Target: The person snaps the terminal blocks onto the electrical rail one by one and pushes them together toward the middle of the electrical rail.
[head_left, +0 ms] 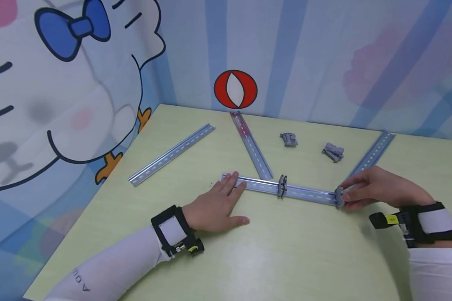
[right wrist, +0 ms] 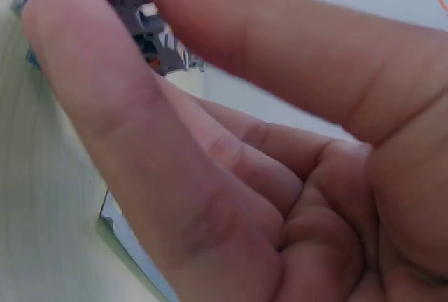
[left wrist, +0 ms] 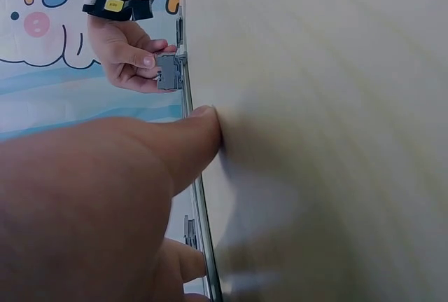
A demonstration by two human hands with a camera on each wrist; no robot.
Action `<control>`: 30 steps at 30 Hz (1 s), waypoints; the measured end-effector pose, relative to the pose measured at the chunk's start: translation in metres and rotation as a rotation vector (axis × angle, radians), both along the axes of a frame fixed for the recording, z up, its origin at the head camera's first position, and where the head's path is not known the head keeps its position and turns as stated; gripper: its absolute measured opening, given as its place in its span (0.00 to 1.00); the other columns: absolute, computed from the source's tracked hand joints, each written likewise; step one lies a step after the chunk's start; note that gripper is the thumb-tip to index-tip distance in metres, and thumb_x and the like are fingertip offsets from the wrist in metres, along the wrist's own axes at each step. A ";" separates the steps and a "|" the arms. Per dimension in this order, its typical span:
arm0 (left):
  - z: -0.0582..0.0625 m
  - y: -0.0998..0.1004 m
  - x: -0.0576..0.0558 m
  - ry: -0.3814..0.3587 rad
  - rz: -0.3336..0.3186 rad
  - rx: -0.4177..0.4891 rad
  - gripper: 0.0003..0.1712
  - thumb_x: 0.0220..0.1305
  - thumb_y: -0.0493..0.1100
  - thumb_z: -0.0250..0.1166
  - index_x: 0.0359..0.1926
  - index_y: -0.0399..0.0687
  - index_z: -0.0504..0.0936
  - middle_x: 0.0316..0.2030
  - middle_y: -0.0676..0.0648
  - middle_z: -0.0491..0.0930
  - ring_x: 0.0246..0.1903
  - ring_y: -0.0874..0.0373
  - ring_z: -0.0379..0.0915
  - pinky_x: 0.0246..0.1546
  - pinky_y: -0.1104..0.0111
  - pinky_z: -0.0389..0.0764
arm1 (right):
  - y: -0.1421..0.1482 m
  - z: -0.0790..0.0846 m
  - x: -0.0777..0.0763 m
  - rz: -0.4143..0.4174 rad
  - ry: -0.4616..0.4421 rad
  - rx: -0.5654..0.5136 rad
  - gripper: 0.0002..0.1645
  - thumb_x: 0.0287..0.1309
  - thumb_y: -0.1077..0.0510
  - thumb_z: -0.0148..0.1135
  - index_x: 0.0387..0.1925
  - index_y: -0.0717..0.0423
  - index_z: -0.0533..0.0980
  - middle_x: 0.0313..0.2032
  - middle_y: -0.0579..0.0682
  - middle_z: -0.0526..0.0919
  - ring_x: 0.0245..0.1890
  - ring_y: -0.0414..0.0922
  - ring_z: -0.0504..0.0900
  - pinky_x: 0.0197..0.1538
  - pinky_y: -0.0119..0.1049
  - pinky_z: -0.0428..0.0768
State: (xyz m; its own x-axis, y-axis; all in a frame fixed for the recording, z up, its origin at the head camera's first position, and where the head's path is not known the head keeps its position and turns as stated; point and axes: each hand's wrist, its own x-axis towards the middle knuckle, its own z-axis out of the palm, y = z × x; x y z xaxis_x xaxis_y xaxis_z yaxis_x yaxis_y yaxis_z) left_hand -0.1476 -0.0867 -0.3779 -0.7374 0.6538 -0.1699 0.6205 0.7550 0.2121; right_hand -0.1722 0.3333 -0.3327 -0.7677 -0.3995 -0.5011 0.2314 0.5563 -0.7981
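Observation:
A flat blue-grey toy road track [head_left: 310,194] with a dashed centre line lies across the table. My left hand [head_left: 218,207] rests palm down, its straight fingers on the track's left end and its thumb spread on the table. A grey plastic connector [head_left: 282,187] stands upright across the track's middle. At the right end, my right hand [head_left: 386,188] pinches another grey connector piece [head_left: 339,196] between thumb and fingers. The right wrist view shows this dark grey piece [right wrist: 150,43] at the fingertips, partly covered by them. In the left wrist view the piece [left wrist: 168,71] sits against the track's end.
Separate track strips lie at the left [head_left: 171,154], at the back middle [head_left: 251,146] with a reddish far end, and at the right [head_left: 373,152], partly behind my right hand. Two grey connector clusters [head_left: 288,139] [head_left: 333,152] lie toward the back. A printed wall [head_left: 309,54] borders the table.

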 end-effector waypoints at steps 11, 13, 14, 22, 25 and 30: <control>0.002 0.001 0.001 -0.005 0.009 -0.012 0.53 0.66 0.72 0.48 0.77 0.45 0.43 0.76 0.38 0.33 0.76 0.45 0.28 0.74 0.55 0.42 | 0.005 -0.006 0.001 -0.059 -0.051 -0.078 0.40 0.62 0.62 0.64 0.66 0.80 0.57 0.47 0.63 0.84 0.45 0.53 0.86 0.49 0.46 0.82; 0.001 0.001 0.000 -0.004 0.008 -0.016 0.53 0.66 0.72 0.47 0.77 0.45 0.43 0.76 0.38 0.32 0.76 0.45 0.28 0.74 0.55 0.42 | 0.004 -0.005 0.002 -0.062 -0.051 -0.080 0.41 0.62 0.62 0.64 0.66 0.81 0.56 0.47 0.63 0.84 0.45 0.54 0.86 0.49 0.46 0.82; 0.001 0.001 -0.001 -0.005 0.007 -0.015 0.53 0.66 0.72 0.47 0.77 0.45 0.43 0.76 0.38 0.32 0.76 0.45 0.28 0.74 0.55 0.42 | 0.003 -0.005 0.002 -0.064 -0.048 -0.077 0.41 0.62 0.62 0.64 0.66 0.81 0.56 0.47 0.63 0.84 0.45 0.54 0.86 0.49 0.46 0.82; -0.001 0.000 -0.002 -0.005 0.011 -0.013 0.53 0.66 0.73 0.47 0.77 0.45 0.43 0.77 0.39 0.32 0.76 0.45 0.28 0.74 0.55 0.42 | -0.003 -0.003 0.001 -0.068 -0.034 -0.073 0.41 0.61 0.62 0.65 0.65 0.81 0.57 0.47 0.64 0.83 0.45 0.54 0.86 0.49 0.46 0.82; -0.002 0.000 -0.002 -0.006 0.009 -0.015 0.53 0.66 0.73 0.47 0.77 0.46 0.43 0.77 0.39 0.32 0.76 0.45 0.27 0.73 0.56 0.42 | -0.004 -0.005 0.002 -0.067 -0.032 -0.083 0.40 0.61 0.62 0.64 0.65 0.81 0.57 0.47 0.64 0.84 0.45 0.54 0.86 0.50 0.45 0.82; -0.001 0.001 -0.001 -0.008 0.004 -0.008 0.53 0.66 0.73 0.47 0.77 0.45 0.43 0.76 0.38 0.32 0.76 0.45 0.28 0.74 0.55 0.42 | -0.007 -0.007 0.004 -0.058 -0.020 -0.094 0.39 0.62 0.62 0.63 0.65 0.82 0.57 0.46 0.64 0.84 0.44 0.54 0.86 0.49 0.45 0.82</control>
